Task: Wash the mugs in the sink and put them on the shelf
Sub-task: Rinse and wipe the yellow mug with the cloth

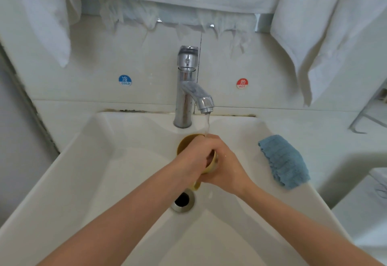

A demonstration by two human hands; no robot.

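**A:** How is the grip?

**B:** Both hands are curled round the mug (pixel 182 143). The left hand (pixel 194 156) wraps it from above and the right hand (pixel 227 171) cups it from the side. It hangs tilted over the sink (pixel 125 161), above the drain (pixel 182 199), under the water (pixel 207 123) from the tap (pixel 186 89).

**A:** What might go wrong?

**B:** Wet glaze, I'd guess, could slide through the fingers and chip on the basin (nothing soft lies beneath it). Spray off the knuckles might also reach the blue cloth (pixel 284 161) on the bench at the right.

**A:** Anything you can't see?

**B:** Most of the mug; only a brown rim and a yellow patch show. No other mug is in view. A wire rack (pixel 358 121) at the right edge is cut off, so I cannot tell whether it is the shelf.
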